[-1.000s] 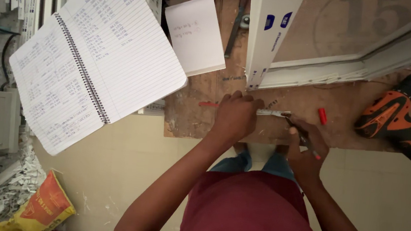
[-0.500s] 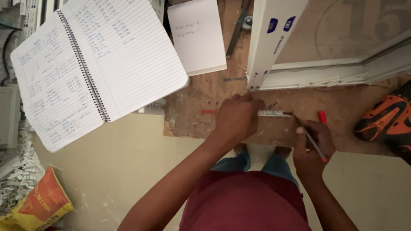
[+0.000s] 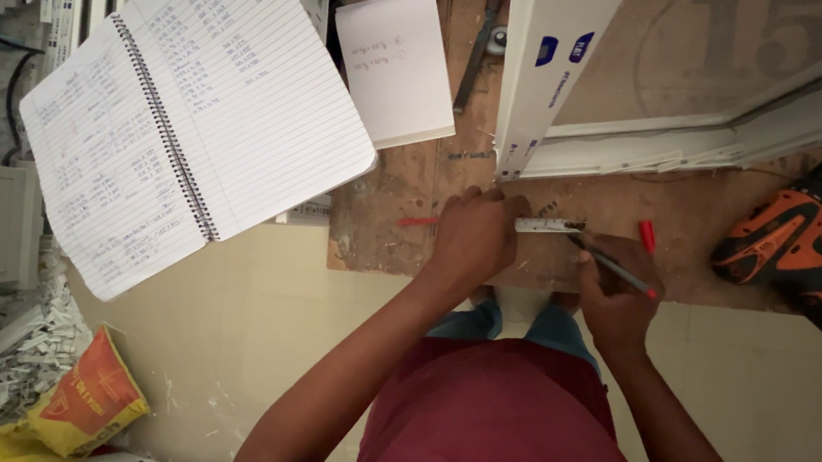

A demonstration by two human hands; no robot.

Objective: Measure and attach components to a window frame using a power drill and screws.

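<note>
My left hand (image 3: 472,235) presses a white tape-measure blade (image 3: 544,227) flat on the worn wooden workbench (image 3: 386,229). Its fingers curl over the blade's left part. My right hand (image 3: 614,293) grips a dark pen with a red end (image 3: 618,270), its tip touching the bench just below the blade's right end. A red pen cap (image 3: 647,236) lies just right of the blade. A white profile bar (image 3: 547,68) stands on the bench above my hands.
An open spiral notebook (image 3: 192,109) overhangs the bench's left edge, with a small white notepad (image 3: 397,64) beside it. An orange and black cordless drill (image 3: 801,249) lies at the right. Plastic offcuts and an orange bag (image 3: 78,400) sit on the floor at the lower left.
My right hand has shifted slightly and brought the pen tip up against the tape blade. The left hand has kept its place on the blade.
</note>
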